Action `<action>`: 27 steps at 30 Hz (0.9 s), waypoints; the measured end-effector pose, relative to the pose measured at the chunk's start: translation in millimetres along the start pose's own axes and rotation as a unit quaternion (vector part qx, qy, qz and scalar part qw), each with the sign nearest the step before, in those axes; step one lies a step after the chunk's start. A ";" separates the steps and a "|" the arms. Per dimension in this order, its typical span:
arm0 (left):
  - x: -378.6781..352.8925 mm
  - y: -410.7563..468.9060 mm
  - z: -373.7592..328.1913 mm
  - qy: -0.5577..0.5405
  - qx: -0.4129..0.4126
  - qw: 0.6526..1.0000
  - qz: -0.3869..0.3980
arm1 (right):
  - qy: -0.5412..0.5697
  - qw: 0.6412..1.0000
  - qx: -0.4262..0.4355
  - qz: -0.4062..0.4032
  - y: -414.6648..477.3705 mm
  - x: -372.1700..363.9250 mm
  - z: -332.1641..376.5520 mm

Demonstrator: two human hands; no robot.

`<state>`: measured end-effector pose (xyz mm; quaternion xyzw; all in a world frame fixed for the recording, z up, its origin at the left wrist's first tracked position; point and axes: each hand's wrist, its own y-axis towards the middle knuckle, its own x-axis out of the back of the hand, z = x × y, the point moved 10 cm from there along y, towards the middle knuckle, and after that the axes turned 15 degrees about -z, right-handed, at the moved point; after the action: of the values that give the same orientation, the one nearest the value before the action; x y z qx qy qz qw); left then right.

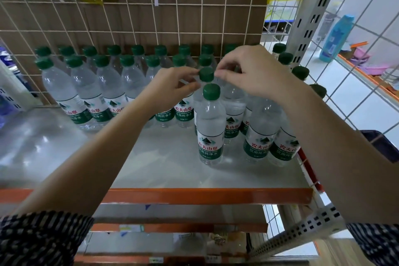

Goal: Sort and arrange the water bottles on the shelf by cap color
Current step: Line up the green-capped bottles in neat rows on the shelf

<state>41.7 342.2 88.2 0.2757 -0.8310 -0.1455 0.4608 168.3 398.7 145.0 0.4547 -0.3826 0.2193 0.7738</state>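
Several clear water bottles with green caps and green labels stand on the white shelf (164, 157). Two rows (101, 84) run along the wire back, and a column extends forward on the right. The frontmost bottle (210, 127) stands upright and alone in mid-shelf. Just behind it is another bottle whose green cap (206, 74) sits between my two hands. My left hand (172, 86) pinches toward the cap from the left. My right hand (248, 71) touches it from the right with thumb and forefinger. The body of that bottle is mostly hidden.
A wire grid backs the shelf and another closes its right side. An orange rail (205, 195) edges the shelf front. Beyond the right grid stands a blue bottle (336, 39) on a counter. The shelf's left front part holds no bottles.
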 end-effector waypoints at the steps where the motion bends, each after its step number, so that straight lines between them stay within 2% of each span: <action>1: 2.5 -4.4 3.3 0.008 0.003 1.000 -0.012 | 0.017 1.000 0.001 0.007 -5.2 -3.0 7.5; 4: 6.5 -21.6 13.7 0.013 0.009 0.999 -0.039 | 0.047 0.998 0.001 0.046 -21.2 -15.9 22.6; 9: 2.3 -54.1 35.2 0.001 0.051 0.998 -0.045 | 0.052 0.998 -0.013 0.032 -26.0 -27.0 20.7; 15: 14.7 -71.4 61.5 0.005 0.065 0.996 -0.065 | 0.057 0.997 0.024 0.036 -12.2 -37.9 41.1; 23: 27.8 -116.4 141.1 0.155 0.097 0.981 -0.069 | 0.062 0.997 0.038 0.037 22.7 -60.8 70.7; 27: 11.0 -140.9 167.9 0.170 0.119 0.976 -0.059 | 0.039 0.998 0.041 0.030 33.3 -73.3 74.8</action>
<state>-59.3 220.2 -63.6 0.3978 -0.7343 -0.0233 0.5496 71.2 350.4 126.8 0.4656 -0.3560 0.2751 0.7621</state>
